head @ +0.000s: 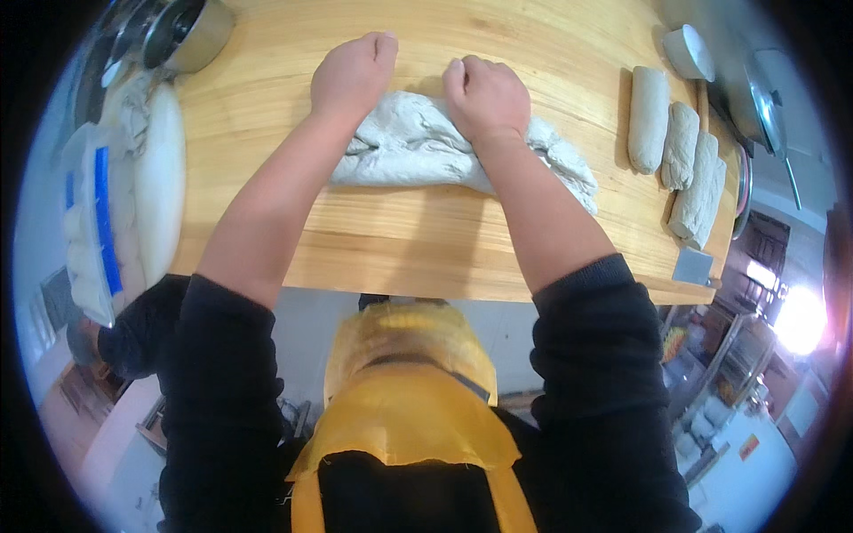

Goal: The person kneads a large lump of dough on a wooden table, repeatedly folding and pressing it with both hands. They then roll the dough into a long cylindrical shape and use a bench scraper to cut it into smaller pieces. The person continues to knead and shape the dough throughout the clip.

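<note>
A long, thick mass of greyish-white dough (413, 156) lies crosswise on the wooden worktable (400, 233), its surface creased and folded. My left hand (354, 76) is curled into a fist at the dough's upper left edge. Also a fist, my right hand (490, 96) rests against the upper side of the dough, right of its middle. Nothing shows between the fingers of either hand, though their undersides are hidden. Both forearms cross over the dough and cover parts of it.
Several dough logs (648, 120) lie at the right, near a white bowl (688, 53) and a grey scraper (693, 266) at the corner. On the left are a metal pot (200, 36), a white rounded object (160, 180) and a clear container (90, 233) with blue strips.
</note>
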Action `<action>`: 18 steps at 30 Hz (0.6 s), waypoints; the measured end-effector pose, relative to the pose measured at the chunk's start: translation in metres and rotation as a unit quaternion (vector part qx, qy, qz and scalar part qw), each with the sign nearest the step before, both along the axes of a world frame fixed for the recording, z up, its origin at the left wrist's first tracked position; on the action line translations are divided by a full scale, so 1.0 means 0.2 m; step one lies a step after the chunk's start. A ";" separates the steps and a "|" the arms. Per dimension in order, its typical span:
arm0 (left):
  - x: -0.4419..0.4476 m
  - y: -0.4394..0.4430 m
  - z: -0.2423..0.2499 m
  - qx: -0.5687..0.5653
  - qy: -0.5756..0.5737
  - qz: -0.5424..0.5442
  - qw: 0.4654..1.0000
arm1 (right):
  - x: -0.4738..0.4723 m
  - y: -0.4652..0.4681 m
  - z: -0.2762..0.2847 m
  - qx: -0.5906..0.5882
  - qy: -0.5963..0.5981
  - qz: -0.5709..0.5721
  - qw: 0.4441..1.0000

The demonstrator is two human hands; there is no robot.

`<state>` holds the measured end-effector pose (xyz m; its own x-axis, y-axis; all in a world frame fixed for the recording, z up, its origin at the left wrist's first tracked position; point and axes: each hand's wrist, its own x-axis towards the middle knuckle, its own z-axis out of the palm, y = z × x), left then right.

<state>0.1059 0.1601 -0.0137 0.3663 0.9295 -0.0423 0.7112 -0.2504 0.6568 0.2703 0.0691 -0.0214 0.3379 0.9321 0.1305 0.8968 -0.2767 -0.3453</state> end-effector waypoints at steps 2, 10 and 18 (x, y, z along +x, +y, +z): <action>0.02 -0.07 0.01 0.019 0.057 -0.027 0.998 | 0.02 -0.02 -0.04 0.025 -0.002 0.016 1.000; -0.19 -0.48 0.01 0.007 0.099 0.021 0.995 | -0.18 -0.60 0.14 0.181 -0.001 0.168 0.969; -0.22 -1.03 -0.03 0.379 0.083 0.052 0.920 | -0.38 -0.85 0.04 0.330 -0.016 0.077 0.941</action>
